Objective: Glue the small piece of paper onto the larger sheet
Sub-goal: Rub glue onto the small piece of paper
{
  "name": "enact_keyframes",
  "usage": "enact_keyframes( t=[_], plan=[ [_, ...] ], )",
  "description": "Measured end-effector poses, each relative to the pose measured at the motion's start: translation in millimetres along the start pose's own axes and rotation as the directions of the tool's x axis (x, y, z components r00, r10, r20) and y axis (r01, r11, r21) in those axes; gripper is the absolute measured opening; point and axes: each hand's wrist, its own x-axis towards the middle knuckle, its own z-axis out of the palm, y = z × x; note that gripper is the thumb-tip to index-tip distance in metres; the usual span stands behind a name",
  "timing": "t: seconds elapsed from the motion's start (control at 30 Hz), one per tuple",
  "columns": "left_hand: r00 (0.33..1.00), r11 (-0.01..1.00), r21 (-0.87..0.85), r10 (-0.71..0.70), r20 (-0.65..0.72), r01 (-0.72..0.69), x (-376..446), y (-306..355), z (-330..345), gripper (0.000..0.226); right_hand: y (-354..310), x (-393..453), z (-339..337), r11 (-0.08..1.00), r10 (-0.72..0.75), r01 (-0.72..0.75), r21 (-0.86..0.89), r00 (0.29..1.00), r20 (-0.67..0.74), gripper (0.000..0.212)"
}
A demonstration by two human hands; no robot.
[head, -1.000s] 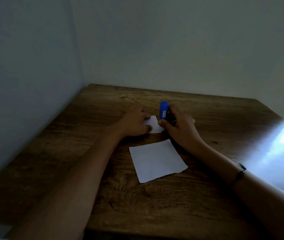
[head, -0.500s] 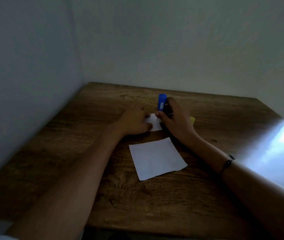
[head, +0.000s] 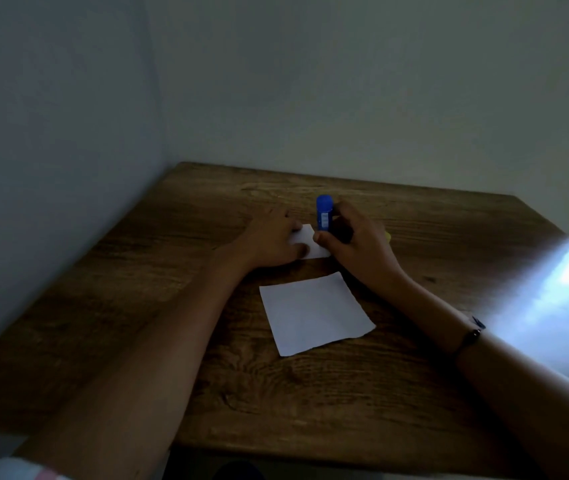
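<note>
Since a second ago the blue glue stick [head: 324, 217] has tipped more upright and shifted slightly toward the far side of the table, and the right hand [head: 356, 244] has slid with it. The left hand [head: 272, 242] has barely moved.

The right hand's fingers are curled around the lower part of the glue stick, with the thumb near its base. The stick stands nearly upright, its lower end hidden behind the thumb, so contact with the paper cannot be confirmed. It appears to be held this way to rub glue onto the small paper [head: 311, 244].

The left hand lies flat with fingers fairly straight, pressing on the small paper's left part. This most likely keeps the light scrap from sliding while glue is applied. The paper sits between the two hands, just left of the glue stick's base and touching or nearly touching the right thumb.

The larger sheet [head: 316, 313] lies flat and untouched on the wooden table [head: 137, 323], nearer the person, just in front of both hands. A dark band [head: 471, 336] circles the right wrist. A small yellow thing [head: 387, 235] peeks from behind the right hand; what it is cannot be told.
</note>
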Motion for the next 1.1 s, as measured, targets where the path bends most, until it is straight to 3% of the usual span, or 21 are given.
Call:
enact_keyframes(
  t=[0.33,0.5,0.63,0.77,0.93,1.1],
  plan=[
    [0.989,0.993,0.061,-0.095,-0.117,0.102,1,-3,4,0.057,2,1,-3,0.984,0.135,-0.123,0.127,0.987,-0.09,0.035],
    [0.998,0.996,-0.064,0.057,-0.021,-0.058,-4,-7,-9,0.048,6,3,-2,0.975,0.158,-0.134,0.176,0.979,-0.126,0.032],
    [0.996,0.996,0.062,0.062,0.063,-0.065,-4,-4,-11,0.039,10,4,1,0.978,0.151,-0.129,0.163,0.979,-0.133,0.031],
    [0.998,0.984,0.164,0.067,-0.013,-0.064,-4,-2,-5,0.038,12,8,3,0.982,0.152,-0.135,0.133,0.98,-0.126,0.032],
    [0.987,0.992,0.114,0.065,-0.149,-0.048,-3,3,-3,0.047,12,17,8,0.979,0.174,-0.161,0.121,0.98,-0.102,0.039],
    [0.996,0.99,0.109,0.092,0.011,-0.093,-4,0,-15,0.036,14,21,12,0.987,0.151,-0.144,0.068,0.984,-0.099,0.035]
  ],
)
